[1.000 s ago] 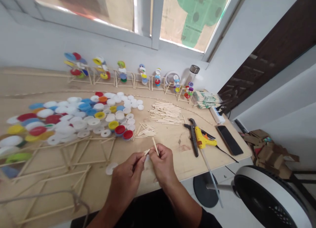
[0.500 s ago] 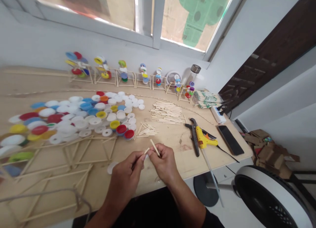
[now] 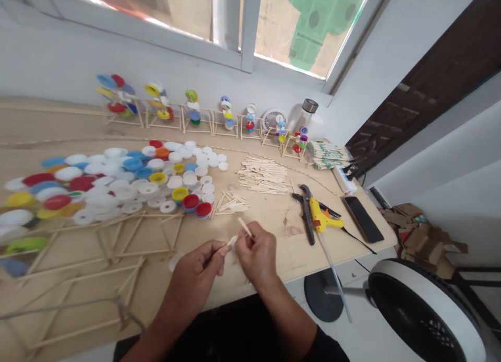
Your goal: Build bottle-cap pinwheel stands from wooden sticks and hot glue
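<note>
Near the table's front edge, my left hand [image 3: 199, 273] pinches a short wooden stick [image 3: 231, 241] between thumb and fingers. Close beside it on the right, my right hand [image 3: 256, 252] is closed around another wooden stick [image 3: 245, 226], whose end points up and to the left. A small pale piece shows between the hands, too blurred to make out. Just beyond them lie a small pile of short sticks [image 3: 230, 202] and a larger pile of longer sticks [image 3: 263, 175]. Many coloured and white bottle caps [image 3: 125, 191] spread over the table to the left.
Stick frames [image 3: 141, 236] lie at the front left. Along the wall stand several cap wheels on stick frames [image 3: 193, 114]. On the right are pliers [image 3: 307, 221], a yellow glue gun [image 3: 323, 217] and a phone [image 3: 364, 219]. A fan [image 3: 426, 310] stands beside the table.
My hands have drawn slightly apart, each still with its stick. The left hand has shifted a little left and down, and its fingertips have turned. The camera view has shifted slightly.
</note>
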A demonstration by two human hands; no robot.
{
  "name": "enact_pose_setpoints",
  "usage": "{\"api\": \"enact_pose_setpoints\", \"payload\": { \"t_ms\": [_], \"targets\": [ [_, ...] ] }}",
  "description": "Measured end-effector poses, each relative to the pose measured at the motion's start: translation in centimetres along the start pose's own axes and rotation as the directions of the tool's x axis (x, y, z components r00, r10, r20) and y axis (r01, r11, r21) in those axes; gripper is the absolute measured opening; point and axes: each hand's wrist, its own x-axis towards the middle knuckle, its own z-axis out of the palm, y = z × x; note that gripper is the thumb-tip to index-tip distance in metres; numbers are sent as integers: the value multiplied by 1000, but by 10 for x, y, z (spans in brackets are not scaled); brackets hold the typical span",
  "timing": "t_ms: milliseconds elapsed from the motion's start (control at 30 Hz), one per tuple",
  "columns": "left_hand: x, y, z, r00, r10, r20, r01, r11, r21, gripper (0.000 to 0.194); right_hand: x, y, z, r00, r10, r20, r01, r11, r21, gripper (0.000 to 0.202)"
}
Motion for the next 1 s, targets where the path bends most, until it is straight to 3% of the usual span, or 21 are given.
{"api": "enact_pose_setpoints", "payload": {
  "t_ms": [133, 233, 400, 500, 600, 767, 1000],
  "targets": [
    [-2, -7, 2, 983, -167, 70, 179, 956, -234, 42, 11, 3, -9, 992, 123, 14, -123, 970, 209, 14],
    [-1, -9, 4, 957, -267, 116, 291, 888, -356, 51, 11, 3, -9, 968, 234, 87, -248, 874, 418, 15],
    [2, -1, 3, 978, -207, 4, 191, 896, -401, 40, 3, -5, -3, 914, 311, 260, -405, 690, 599, 18],
    [4, 2, 5, 982, -184, 44, 183, 864, -468, 40, 0, -9, -1, 891, 298, 342, -453, 614, 647, 23],
    [5, 4, 9, 969, -216, 121, 247, 812, -528, 39, -1, -7, 1, 879, 275, 389, -474, 581, 661, 30],
    [6, 1, 11, 954, -272, 128, 295, 766, -572, 40, -1, -3, 6, 879, 208, 429, -470, 531, 705, 38],
    [10, -5, 6, 927, -355, 120, 360, 756, -547, 47, 7, -13, -8, 943, 193, 273, -334, 558, 760, 35]
  ]
}}
